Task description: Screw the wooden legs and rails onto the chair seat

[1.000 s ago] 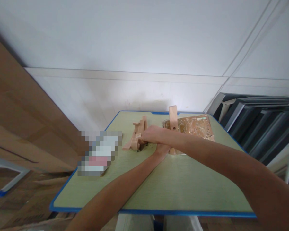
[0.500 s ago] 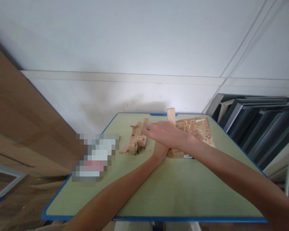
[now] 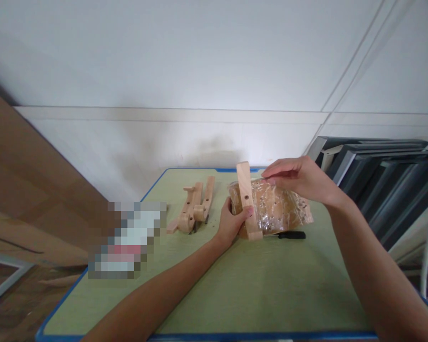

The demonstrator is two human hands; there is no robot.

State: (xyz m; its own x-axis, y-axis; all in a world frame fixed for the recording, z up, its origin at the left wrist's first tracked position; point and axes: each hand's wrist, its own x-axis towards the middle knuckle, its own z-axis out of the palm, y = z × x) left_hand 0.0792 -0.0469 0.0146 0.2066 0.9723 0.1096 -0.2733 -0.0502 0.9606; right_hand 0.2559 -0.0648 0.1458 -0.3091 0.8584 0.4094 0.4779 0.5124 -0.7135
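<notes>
My left hand (image 3: 230,222) is wrapped round a pale wooden bar (image 3: 243,178), its thumb lying across the bar's front. The bar tilts upright and has a dark hole near its middle. Behind and beside it lies a brown board in crinkled clear plastic (image 3: 276,209), with small dark pieces showing. My right hand (image 3: 303,178) is over the wrapping's upper right part, thumb and fingers brought together; whatever sits between the fingertips is too small to name. A screwdriver with a black handle (image 3: 293,235) pokes out below the wrapping.
Left of my hands, several joined wooden parts (image 3: 190,209) rest on the green table (image 3: 207,289), with small dark screws close by. A blurred-out flat item (image 3: 135,232) lies at the table's left edge. Dark panels (image 3: 385,175) lean at the right; a cardboard box (image 3: 39,180) stands left.
My right hand has moved from the wooden parts on the left, across my left hand, to the plastic wrapping on the right. The left hand's grip on the bar and the screwdriver handle now show.
</notes>
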